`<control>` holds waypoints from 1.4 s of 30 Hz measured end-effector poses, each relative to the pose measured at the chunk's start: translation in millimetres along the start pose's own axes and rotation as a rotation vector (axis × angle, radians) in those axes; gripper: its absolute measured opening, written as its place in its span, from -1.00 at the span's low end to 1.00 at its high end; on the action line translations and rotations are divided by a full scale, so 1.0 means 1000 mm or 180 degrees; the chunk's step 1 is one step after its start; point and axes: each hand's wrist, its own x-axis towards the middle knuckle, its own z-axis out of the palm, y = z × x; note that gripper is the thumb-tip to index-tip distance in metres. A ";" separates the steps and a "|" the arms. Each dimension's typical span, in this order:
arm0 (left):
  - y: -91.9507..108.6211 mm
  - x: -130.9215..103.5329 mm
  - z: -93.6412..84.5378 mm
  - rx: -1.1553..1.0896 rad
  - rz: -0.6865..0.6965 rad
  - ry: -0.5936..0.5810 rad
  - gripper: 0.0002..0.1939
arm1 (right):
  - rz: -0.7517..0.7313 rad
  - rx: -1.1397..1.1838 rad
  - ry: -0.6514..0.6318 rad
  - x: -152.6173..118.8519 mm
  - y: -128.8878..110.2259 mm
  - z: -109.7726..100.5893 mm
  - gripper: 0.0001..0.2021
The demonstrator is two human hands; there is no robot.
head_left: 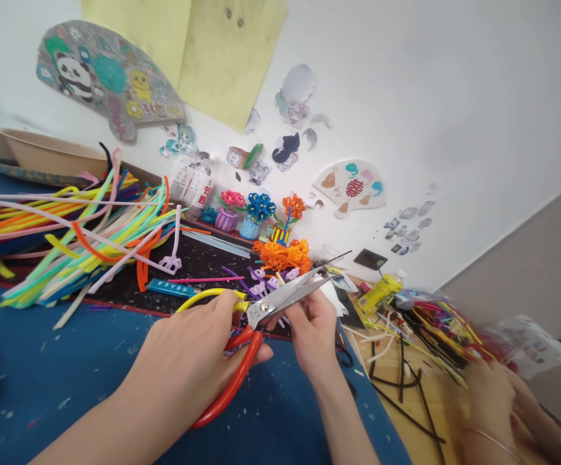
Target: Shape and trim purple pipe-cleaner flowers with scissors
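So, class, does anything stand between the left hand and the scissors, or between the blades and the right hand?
Nothing visible does. The left hand directly grips the scissors by their handles; the right hand is close below the blades. Whether they touch, I cannot tell.

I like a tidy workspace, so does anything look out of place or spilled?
Loose black stems lie scattered and crossing on the wooden table at right, untidy compared with the coloured stems heaped together at left. I see no spill.
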 end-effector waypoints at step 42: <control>-0.067 0.022 -0.028 0.1579 0.0774 0.0279 -0.55 | -0.1231 -0.2590 -0.0480 0.014 0.005 -0.034 -0.76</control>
